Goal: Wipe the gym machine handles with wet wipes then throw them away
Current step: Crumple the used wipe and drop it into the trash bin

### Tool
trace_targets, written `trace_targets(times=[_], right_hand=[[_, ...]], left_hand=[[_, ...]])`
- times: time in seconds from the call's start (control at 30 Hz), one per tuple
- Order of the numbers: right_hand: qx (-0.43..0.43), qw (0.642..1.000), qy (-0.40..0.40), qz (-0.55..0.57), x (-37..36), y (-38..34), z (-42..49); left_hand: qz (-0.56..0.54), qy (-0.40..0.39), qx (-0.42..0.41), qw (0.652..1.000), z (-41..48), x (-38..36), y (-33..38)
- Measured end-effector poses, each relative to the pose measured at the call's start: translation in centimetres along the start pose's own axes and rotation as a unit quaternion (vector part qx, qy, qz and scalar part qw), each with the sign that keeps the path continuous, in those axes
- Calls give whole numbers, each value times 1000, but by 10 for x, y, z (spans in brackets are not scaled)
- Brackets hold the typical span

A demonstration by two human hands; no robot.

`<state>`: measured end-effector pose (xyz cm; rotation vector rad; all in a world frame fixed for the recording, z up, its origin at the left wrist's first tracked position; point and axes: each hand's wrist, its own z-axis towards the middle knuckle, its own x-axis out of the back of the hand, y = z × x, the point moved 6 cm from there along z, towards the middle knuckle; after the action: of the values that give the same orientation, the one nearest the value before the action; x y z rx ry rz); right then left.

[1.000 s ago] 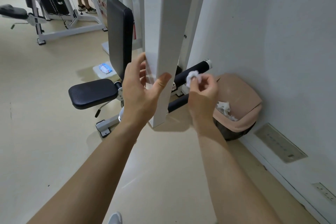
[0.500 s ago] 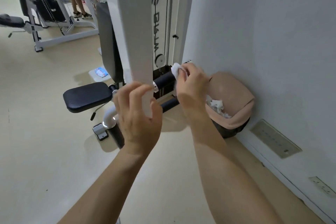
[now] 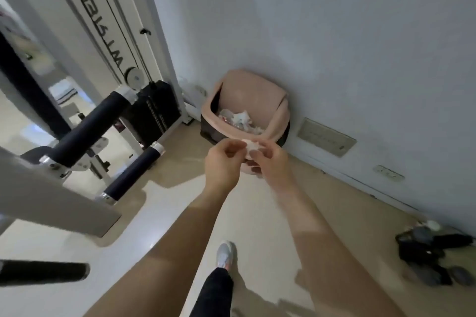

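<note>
I had the wipe [image 3: 251,145] pinched in both my left hand [image 3: 223,162] and right hand [image 3: 270,163]; best released squarely above the bin [image 3: 279,113]

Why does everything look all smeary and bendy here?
Head view: the camera is moving, so the hands, the wipe and the bin are motion-blurred; head view: the wide-angle lens tilts the machine frame; head view: soft arm shadows cross the floor.
</note>
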<state>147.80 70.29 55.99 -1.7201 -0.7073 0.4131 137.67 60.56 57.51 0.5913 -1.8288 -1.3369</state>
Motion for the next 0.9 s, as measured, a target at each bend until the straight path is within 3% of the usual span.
trace_targets(times=[0.13,0.3,0.47,0.57,0.7,0.8,0.9], right_hand=[[-74,996,45,-17,28,42,78],[-138,982,93,-89,25,74,229],[-208,962,84,-156,6,99,325],[-230,952,57,-193,5,112,321],[-190,947,18,-258,13,98,290],[-152,937,15,-315,26,64,261],[-92,942,68,-315,39,16,222]], left_hand=[[-139,-106,174,969,68,-60,-38],[-149,-74,279,946,169,-90,-89],[-133,-4,291,947,258,-87,-117],[-119,-4,310,943,277,-87,-130],[-90,-23,311,946,277,-83,-119],[-52,-57,250,965,261,-77,-82],[107,-93,119,983,230,-62,-33]])
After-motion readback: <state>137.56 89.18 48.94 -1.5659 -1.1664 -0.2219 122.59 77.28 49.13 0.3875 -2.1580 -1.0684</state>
